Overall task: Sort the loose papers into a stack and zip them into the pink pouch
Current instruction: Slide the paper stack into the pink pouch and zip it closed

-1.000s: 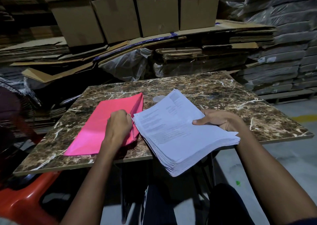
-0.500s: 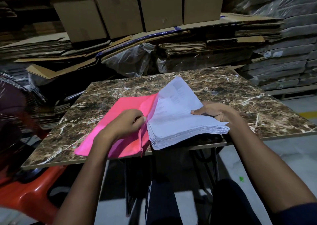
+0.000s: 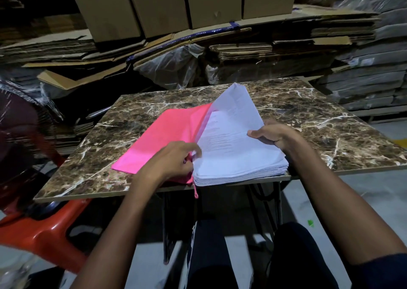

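Note:
A thick stack of white printed papers (image 3: pixel 233 156) lies at the near edge of the marble table (image 3: pixel 308 121), its left edge at the open mouth of the pink pouch (image 3: pixel 167 134). The top sheets curl upward at the far end. My right hand (image 3: pixel 273 135) grips the stack's right side, thumb on top. My left hand (image 3: pixel 174 161) pinches the pouch's opening edge beside the papers. A pink zip pull cord (image 3: pixel 195 192) dangles over the table's front edge.
Flattened cardboard and boxes (image 3: pixel 158 4) pile up behind the table, with plastic-wrapped bundles (image 3: pixel 370 68) on the right. An orange plastic chair (image 3: pixel 41 229) and a dark fan (image 3: pixel 15 139) stand at the left. My legs are under the table.
The paper stack has moved left to the pouch's mouth and its top sheets have lifted. My left hand has raised the pouch's opening edge. The pouch shifted slightly.

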The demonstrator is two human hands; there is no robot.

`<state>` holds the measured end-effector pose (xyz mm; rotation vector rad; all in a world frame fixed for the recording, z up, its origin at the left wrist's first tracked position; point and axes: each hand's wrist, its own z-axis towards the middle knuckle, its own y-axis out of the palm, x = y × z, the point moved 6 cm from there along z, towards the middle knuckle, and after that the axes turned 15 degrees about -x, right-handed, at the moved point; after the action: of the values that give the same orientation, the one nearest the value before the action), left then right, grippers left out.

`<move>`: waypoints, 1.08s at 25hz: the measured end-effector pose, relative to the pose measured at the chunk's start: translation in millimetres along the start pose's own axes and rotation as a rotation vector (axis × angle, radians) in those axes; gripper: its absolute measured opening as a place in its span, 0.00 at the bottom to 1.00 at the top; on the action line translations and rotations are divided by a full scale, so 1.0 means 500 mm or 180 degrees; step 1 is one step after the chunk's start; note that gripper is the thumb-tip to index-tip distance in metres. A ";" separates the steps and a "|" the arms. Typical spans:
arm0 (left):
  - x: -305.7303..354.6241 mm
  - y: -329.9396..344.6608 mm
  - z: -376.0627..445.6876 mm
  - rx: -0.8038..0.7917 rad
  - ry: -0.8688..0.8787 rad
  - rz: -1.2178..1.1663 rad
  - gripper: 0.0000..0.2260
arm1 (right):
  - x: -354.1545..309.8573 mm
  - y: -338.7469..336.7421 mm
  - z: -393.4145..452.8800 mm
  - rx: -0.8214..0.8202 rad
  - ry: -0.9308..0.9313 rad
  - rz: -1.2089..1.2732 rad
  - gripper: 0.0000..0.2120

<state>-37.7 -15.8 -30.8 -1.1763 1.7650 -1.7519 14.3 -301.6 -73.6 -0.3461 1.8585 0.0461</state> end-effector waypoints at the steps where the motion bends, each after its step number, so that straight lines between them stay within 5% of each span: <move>1: 0.004 -0.003 -0.001 0.0006 -0.0001 0.0061 0.14 | 0.001 -0.001 0.002 0.0008 0.0016 0.0002 0.07; 3: -0.004 -0.005 -0.007 -0.0230 -0.0032 -0.0140 0.08 | 0.001 -0.003 0.001 0.0033 0.0100 -0.0007 0.10; 6: -0.006 0.000 -0.023 -0.0570 -0.0009 -0.0174 0.23 | -0.001 -0.007 0.000 0.0065 0.0170 -0.0042 0.16; 10: 0.014 0.022 -0.032 -0.0278 0.0203 0.0359 0.23 | -0.003 -0.004 -0.006 -0.0057 0.0262 -0.0018 0.16; 21: -0.021 -0.015 -0.034 -0.0183 0.0350 -0.0183 0.18 | 0.013 0.021 -0.047 -0.0731 0.0325 0.0768 0.11; 27: -0.019 -0.030 -0.021 0.0178 -0.0037 0.0198 0.21 | 0.013 0.026 -0.033 -0.0510 0.0002 0.0844 0.23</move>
<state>-36.0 0.2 -17.9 -1.0949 1.7161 -1.7435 -6.2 -294.0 -76.1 -0.2074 1.8959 0.3772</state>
